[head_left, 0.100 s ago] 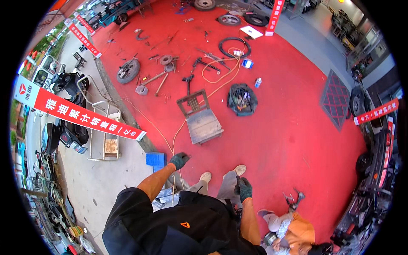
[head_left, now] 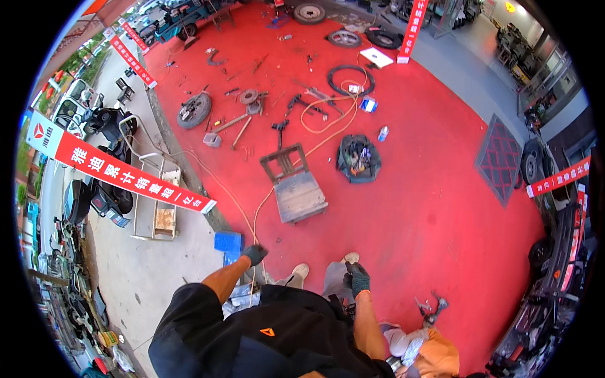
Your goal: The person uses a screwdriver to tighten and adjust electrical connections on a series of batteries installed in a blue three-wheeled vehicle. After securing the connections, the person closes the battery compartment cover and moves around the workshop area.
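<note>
My left hand, in a dark green work glove, hangs over the floor near a blue box. Its fingers are curled, and an orange hose passes just behind it in the picture. My right hand, gloved the same way, is in front of my right leg with fingers bent inward. What either hand holds, if anything, is too small to make out. Ahead of me stands a low wooden chair, and beyond its right side a dark tool bag full of tools.
A co-worker in orange is low at my right, by a metal part. Wheels, a tyre, loose tools and a spray can lie across the red floor. A metal-framed cart stands left, below a red banner.
The view has tilted slightly, so the chair and floor things sit lower. My left hand has drawn back a little toward me and to the left; my right hand has barely moved.
</note>
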Demonstrator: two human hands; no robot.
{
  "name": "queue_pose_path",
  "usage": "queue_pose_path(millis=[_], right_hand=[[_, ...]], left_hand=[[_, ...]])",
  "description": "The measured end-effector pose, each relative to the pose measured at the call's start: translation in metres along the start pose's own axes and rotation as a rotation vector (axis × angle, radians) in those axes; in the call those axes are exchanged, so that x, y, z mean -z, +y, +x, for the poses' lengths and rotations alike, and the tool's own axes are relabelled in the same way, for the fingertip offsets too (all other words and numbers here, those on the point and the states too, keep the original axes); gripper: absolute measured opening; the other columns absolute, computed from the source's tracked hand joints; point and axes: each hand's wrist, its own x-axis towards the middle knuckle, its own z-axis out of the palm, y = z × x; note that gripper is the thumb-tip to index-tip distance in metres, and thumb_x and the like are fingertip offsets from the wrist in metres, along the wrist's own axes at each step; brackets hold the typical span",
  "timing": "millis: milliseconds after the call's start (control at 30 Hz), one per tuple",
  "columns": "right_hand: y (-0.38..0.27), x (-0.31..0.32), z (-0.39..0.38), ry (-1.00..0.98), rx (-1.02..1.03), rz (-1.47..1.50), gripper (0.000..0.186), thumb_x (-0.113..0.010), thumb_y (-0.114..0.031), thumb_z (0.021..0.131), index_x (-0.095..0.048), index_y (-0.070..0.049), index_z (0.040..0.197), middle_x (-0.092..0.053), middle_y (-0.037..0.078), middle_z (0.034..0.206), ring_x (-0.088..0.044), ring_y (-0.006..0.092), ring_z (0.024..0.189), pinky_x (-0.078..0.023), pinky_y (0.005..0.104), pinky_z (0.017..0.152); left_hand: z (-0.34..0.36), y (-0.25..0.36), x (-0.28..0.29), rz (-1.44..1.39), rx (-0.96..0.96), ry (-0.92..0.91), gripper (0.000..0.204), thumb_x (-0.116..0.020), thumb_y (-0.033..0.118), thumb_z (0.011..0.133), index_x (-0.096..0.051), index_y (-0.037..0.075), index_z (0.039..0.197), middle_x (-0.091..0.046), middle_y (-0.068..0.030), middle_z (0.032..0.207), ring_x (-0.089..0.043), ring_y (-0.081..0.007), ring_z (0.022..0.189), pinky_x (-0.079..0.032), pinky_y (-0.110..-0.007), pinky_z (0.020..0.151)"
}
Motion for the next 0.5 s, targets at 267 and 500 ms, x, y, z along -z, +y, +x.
queue_pose_path(millis=[267,500], right_hand=[[-0.195,-0.039,0.125,-0.1,0.121,0.009,0.063,-0.079,-0.027,0.091,-0.048,-0.014,0.145,-0.065,0.007,0.075,-0.061,0.0192,0.051,-0.053,0.0377,0.046],[-0.313,-0.041,0.151,-0.189,0.387,-0.323,0.066,-0.068,-0.024,0.096,-0.041,-0.011,0.155,-0.066,0.012,0.11,-0.067,0.0205,0.063,-0.056,0.0376,0.051]], left_hand=[[-0.089,-0.02,-0.033,-0.095,0.36,0.048,0.043,-0.065,0.042,0.094,-0.077,0.002,0.097,-0.076,-0.0192,0.087,-0.073,-0.0337,0.079,-0.056,-0.047,0.079],[-0.085,0.031,-0.057,-0.056,0.128,-0.029,0.038,-0.051,0.037,0.1,-0.076,0.011,0.111,-0.075,-0.0184,0.113,-0.07,-0.0381,0.109,-0.055,-0.047,0.097]])
